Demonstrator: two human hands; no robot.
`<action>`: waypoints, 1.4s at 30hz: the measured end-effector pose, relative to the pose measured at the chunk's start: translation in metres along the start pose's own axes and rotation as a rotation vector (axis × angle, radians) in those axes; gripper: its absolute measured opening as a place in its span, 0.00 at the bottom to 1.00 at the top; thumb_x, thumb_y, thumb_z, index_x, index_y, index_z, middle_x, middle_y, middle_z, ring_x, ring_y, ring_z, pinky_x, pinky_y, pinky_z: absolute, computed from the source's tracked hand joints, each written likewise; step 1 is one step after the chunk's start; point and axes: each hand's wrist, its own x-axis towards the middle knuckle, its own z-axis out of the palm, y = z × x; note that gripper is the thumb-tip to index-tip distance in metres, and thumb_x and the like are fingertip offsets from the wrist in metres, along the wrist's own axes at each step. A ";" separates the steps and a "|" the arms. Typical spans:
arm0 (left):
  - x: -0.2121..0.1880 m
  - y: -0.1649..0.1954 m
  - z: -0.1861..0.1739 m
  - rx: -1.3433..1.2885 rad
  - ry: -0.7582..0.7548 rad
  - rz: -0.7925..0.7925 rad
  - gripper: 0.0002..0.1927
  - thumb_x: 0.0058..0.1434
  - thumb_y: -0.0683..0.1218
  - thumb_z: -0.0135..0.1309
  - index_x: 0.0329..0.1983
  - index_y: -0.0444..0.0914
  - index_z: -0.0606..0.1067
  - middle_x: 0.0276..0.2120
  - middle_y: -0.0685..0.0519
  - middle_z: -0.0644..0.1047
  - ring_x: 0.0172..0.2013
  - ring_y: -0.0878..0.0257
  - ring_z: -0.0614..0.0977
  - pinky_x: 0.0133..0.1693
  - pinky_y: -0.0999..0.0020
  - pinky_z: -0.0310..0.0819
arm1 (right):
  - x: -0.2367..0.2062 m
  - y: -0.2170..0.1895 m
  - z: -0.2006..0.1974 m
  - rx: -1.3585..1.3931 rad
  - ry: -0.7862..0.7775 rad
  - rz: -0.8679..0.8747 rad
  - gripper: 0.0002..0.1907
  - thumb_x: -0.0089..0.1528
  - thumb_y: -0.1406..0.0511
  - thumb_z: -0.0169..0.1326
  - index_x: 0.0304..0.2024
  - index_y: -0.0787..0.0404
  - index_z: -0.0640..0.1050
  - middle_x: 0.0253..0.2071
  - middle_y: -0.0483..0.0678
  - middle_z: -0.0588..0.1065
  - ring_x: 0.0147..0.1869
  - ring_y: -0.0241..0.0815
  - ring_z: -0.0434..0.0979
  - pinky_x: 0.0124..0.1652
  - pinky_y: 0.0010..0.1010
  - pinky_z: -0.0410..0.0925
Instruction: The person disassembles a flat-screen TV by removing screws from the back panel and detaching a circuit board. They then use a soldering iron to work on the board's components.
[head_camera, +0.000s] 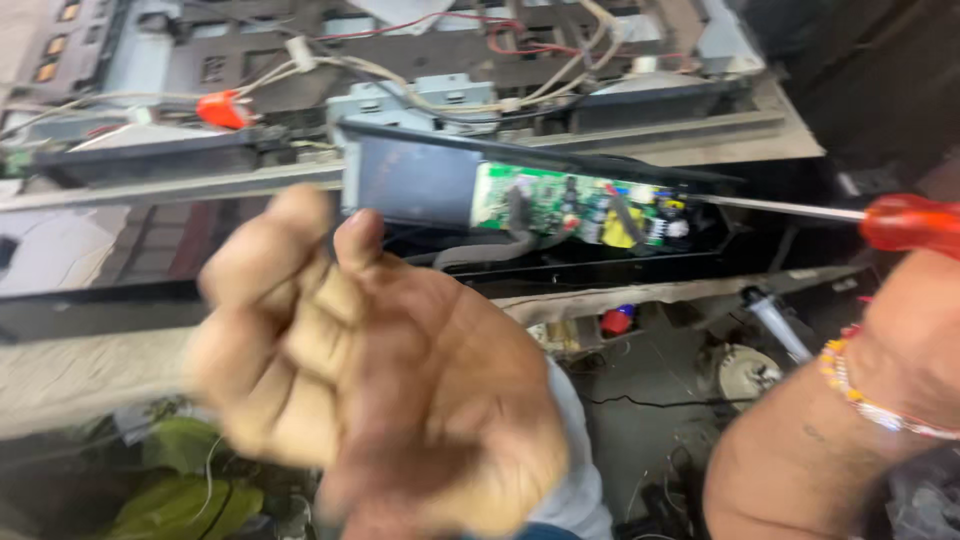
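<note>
Our left hand (370, 390): raised near, palm up, fingers curled, blurred. Our right hand (915, 330): far right, wrist beaded, mostly beyond the frame edge.

A blurred left hand (375, 385), fingers curled, palm up, fills the centre. At three o'clock the right hand (915, 345) holds a red-handled screwdriver (850, 215), its shaft reaching the green circuit board (575, 210) at twelve o'clock.

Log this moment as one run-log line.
left hand: palm up, fingers curled, holding nothing visible | right hand: holds red-handled screwdriver | tip: at green circuit board in black housing
</note>
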 end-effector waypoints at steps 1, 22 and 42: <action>-0.008 -0.010 0.013 0.099 -0.079 -0.101 0.21 0.72 0.39 0.54 0.66 0.34 0.66 0.57 0.44 0.76 0.57 0.52 0.77 0.61 0.62 0.72 | 0.003 0.000 -0.005 0.013 0.010 -0.012 0.29 0.70 0.45 0.51 0.48 0.66 0.71 0.38 0.53 0.73 0.35 0.45 0.76 0.38 0.36 0.74; -0.012 -0.108 0.091 0.304 -0.980 -0.098 0.10 0.58 0.46 0.63 0.36 0.38 0.74 0.29 0.48 0.79 0.34 0.48 0.82 0.34 0.54 0.72 | -0.033 0.024 0.002 -0.291 0.171 0.047 0.25 0.64 0.67 0.72 0.56 0.73 0.75 0.46 0.54 0.79 0.46 0.40 0.83 0.50 0.25 0.76; 0.014 -0.084 0.062 0.423 -0.969 -0.137 0.14 0.63 0.42 0.61 0.52 0.37 0.79 0.47 0.49 0.82 0.52 0.48 0.78 0.52 0.54 0.68 | -0.052 0.004 -0.002 -0.365 0.139 0.119 0.09 0.73 0.73 0.58 0.53 0.71 0.75 0.49 0.52 0.82 0.49 0.34 0.83 0.50 0.20 0.76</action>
